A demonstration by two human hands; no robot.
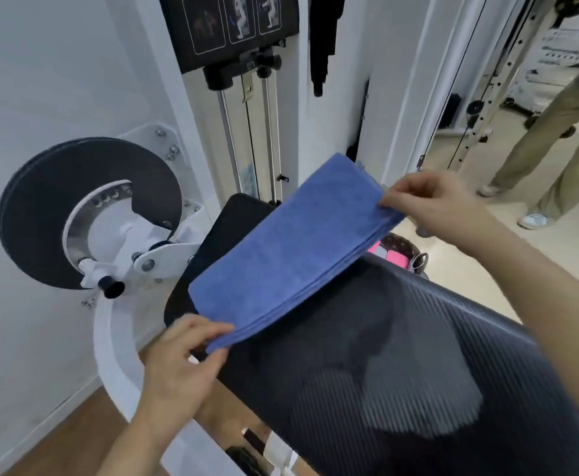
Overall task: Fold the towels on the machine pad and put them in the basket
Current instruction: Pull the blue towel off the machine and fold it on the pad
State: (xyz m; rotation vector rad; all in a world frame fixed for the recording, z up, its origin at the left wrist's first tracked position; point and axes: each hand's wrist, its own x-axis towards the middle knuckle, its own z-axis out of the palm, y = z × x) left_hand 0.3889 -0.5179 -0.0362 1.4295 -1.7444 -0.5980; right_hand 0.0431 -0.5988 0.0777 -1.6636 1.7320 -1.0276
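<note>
A person stands over a gym machine with a blue towel [288,249] stretched between both hands. The towel is folded into a long strip of several layers, its stacked edges showing along the right side. It lies slantwise from the near left to the far right. Its left part covers a smooth black pad [233,218], and its right edge hangs over the far edge of the wide ribbed machine pad [418,355], which fills the near right.

The left hand [178,365] pinches the near corner of the towel, thumb underneath and fingers curled over the top. The right hand [432,207] pinches the far right corner between thumb and fingertips, holding that end slightly raised off the pad.

Beyond the ribbed pad, just under the towel's right edge, the basket [406,247] shows only in part: a dark patterned rim with something pink and something pale inside.

To the left a large black disc [89,207] sits on the machine's white frame, with a black knob [111,286] below it. At the far middle two steel guide rods [228,139] run up to an exercise placard [229,25]. At the far right stands another person, seen only as beige trousers [552,142] and pale shoes.
</note>
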